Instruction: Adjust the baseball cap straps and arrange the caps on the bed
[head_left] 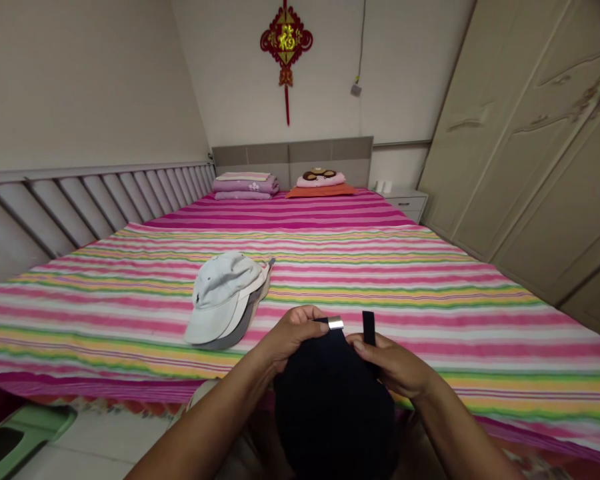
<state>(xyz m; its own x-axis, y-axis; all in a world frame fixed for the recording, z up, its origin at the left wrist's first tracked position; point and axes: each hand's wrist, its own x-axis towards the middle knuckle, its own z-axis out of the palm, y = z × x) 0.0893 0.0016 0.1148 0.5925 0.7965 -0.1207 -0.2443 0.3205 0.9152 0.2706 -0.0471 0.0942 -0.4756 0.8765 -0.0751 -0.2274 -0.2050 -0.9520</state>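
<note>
A black cap (335, 407) is held between my two hands at the bed's near edge, its back strap undone. My left hand (300, 333) pinches the strap end with the silver metal buckle (335, 323). In my right hand (393, 360) is the loose black strap (369, 327), its free end pointing up, apart from the buckle. Beyond my left hand, a stack of caps (225, 297) lies on the striped sheet, a pale one on top and a grey one at the bottom.
The bed (460, 300) has a striped sheet and a railing (105, 200) along its left side. Folded bedding (245, 187) and a pink pillow (321, 180) lie by the headboard. A wardrobe (525, 133) stands right, a green stool (35, 427) at lower left.
</note>
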